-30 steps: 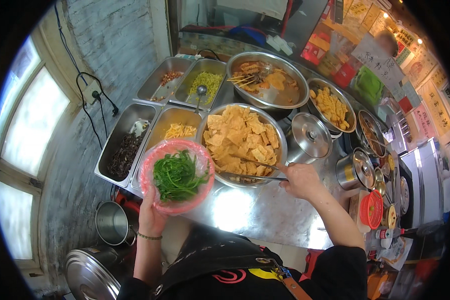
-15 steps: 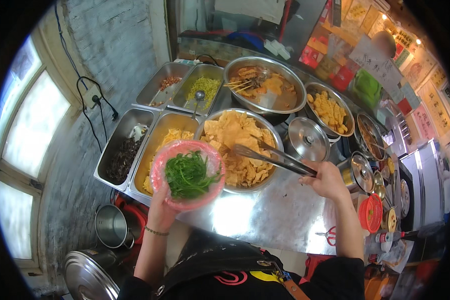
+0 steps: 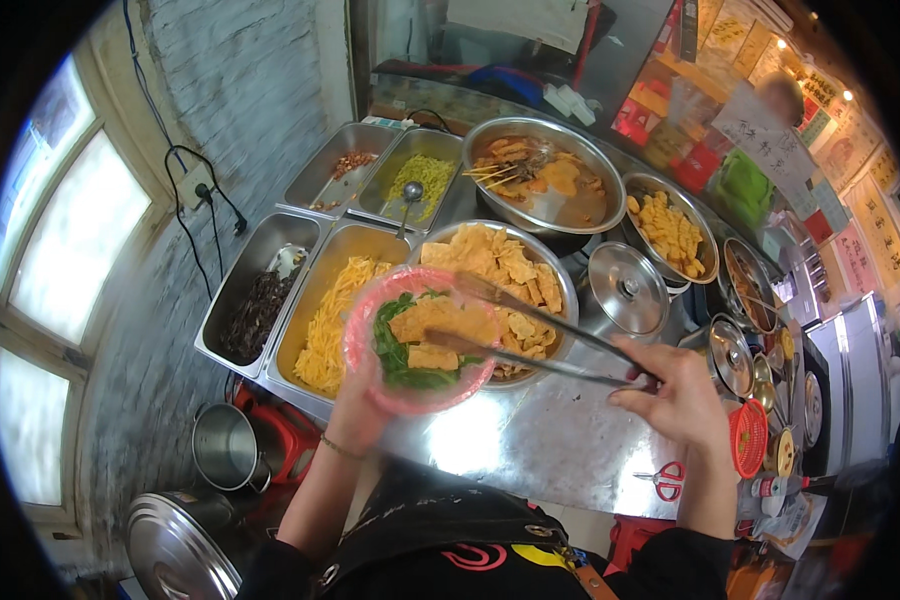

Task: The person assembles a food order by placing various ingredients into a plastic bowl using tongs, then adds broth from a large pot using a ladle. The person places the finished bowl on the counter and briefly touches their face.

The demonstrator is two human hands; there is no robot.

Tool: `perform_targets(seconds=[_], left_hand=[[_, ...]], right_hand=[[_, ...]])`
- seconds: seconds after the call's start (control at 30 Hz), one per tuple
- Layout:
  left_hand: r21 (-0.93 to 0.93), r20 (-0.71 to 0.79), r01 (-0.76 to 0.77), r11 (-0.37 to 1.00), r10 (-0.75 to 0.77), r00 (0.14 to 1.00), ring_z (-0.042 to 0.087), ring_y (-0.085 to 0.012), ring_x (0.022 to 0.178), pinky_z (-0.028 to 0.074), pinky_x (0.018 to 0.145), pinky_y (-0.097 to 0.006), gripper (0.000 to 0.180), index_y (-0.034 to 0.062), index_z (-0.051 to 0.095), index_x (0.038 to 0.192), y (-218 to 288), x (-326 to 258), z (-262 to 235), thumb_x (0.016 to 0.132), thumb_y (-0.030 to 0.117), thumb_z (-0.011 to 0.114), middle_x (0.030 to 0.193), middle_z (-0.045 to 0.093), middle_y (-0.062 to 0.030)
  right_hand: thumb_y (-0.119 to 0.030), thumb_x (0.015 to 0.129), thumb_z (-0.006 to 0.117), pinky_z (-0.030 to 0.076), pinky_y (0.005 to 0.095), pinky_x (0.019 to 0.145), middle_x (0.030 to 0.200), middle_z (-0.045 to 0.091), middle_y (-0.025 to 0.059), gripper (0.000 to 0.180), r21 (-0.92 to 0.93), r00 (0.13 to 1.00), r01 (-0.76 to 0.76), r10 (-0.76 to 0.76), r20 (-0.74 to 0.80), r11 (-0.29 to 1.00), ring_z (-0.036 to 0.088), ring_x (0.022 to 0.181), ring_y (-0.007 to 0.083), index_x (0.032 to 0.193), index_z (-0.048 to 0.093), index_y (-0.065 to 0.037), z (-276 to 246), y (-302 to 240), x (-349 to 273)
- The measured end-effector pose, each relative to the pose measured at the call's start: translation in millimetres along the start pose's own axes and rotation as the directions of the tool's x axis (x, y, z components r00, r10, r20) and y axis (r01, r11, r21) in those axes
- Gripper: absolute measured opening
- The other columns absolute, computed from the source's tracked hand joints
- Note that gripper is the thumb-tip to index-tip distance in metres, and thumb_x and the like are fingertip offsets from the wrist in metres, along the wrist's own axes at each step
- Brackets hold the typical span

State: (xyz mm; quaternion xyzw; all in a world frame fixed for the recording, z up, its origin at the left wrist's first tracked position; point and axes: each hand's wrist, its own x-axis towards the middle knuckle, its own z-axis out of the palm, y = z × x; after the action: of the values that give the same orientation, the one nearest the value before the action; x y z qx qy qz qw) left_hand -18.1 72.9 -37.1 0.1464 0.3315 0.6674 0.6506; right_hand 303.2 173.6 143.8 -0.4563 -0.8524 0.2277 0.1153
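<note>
My left hand (image 3: 358,408) holds a pink bowl (image 3: 354,335) lined with clear plastic, fingers wrapped round its lower left side. Inside lie leafy greens (image 3: 392,362), with a large fried golden sheet (image 3: 432,320) and a smaller fried piece (image 3: 433,357) on top. My right hand (image 3: 678,392) is closed on the handle end of metal tongs (image 3: 560,326). Their arms are spread, and the tips reach over the bowl, beside the fried pieces. Just behind the bowl stands a steel basin heaped with crisp fried sheets (image 3: 542,285), partly hidden by bowl and tongs.
Steel trays on the left hold yellow shreds (image 3: 340,322), dark strips (image 3: 255,318), peanuts (image 3: 352,164) and chopped green bits with a ladle (image 3: 412,192). A broth basin with skewers (image 3: 590,150) and a lidded pot (image 3: 628,288) stand behind. Red-handled scissors (image 3: 670,482) lie at right.
Fried pieces have come from the basin onto the greens in the bowl. The tong tips moved from the basin to over the bowl and spread wider. The bowl shifted right.
</note>
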Motion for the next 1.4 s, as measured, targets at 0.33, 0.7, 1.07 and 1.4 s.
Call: perform_targets(seconds=[0.33,0.7,1.07,1.4], left_hand=[[-0.113,0.013,-0.089,0.990,0.091,0.996,0.042,-0.0286,0.130,0.037,0.106,-0.046,0.062,0.0085,0.028,0.145,17.8,-11.1,-20.5,0.098,0.047,0.042,0.143,0.041,-0.0105],[-0.098,-0.039,-0.103,0.990,0.100,0.994,0.044,-0.0286,0.129,0.040,0.103,-0.046,0.059,0.0079,0.030,0.144,19.3,-22.3,-25.7,0.099,0.044,0.040,0.143,0.042,-0.0110],[-0.011,-0.018,-0.097,0.995,0.097,0.995,0.047,-0.0286,0.127,0.042,0.102,-0.046,0.058,0.0076,0.030,0.144,14.6,-12.0,-23.8,0.100,0.043,0.040,0.142,0.043,-0.0111],[-0.031,0.030,0.004,1.000,-0.003,1.000,0.047,-0.0290,0.127,0.044,0.101,-0.045,0.061,0.0081,0.029,0.144,0.9,16.0,8.4,0.100,0.049,0.034,0.142,0.044,-0.0116]], right_hand=[[-0.025,0.068,0.077,0.048,0.0423,0.073,0.079,0.067,0.0170,0.053,-0.270,0.963,-0.187,0.231,0.141,0.944,0.065,0.083,0.0338,0.115,0.062,-0.005,17.8,41.9,14.3],[-0.022,0.074,0.069,0.050,0.0422,0.076,0.084,0.067,0.0152,0.042,-0.583,0.951,0.043,0.145,0.273,0.812,0.065,0.086,0.0309,0.114,0.064,-0.008,51.4,41.7,34.9],[-0.019,0.069,0.076,0.048,0.0401,0.069,0.076,0.065,0.0191,0.044,-0.198,0.979,-0.191,0.202,0.037,0.961,0.064,0.075,0.0335,0.110,0.068,-0.007,6.3,51.1,17.5],[-0.021,0.069,0.077,0.050,0.0365,0.059,0.077,0.065,0.0125,0.054,-0.278,0.981,0.175,-0.190,-0.027,0.944,0.064,0.063,0.0284,0.120,0.062,-0.009,43.4,-3.0,15.0]])
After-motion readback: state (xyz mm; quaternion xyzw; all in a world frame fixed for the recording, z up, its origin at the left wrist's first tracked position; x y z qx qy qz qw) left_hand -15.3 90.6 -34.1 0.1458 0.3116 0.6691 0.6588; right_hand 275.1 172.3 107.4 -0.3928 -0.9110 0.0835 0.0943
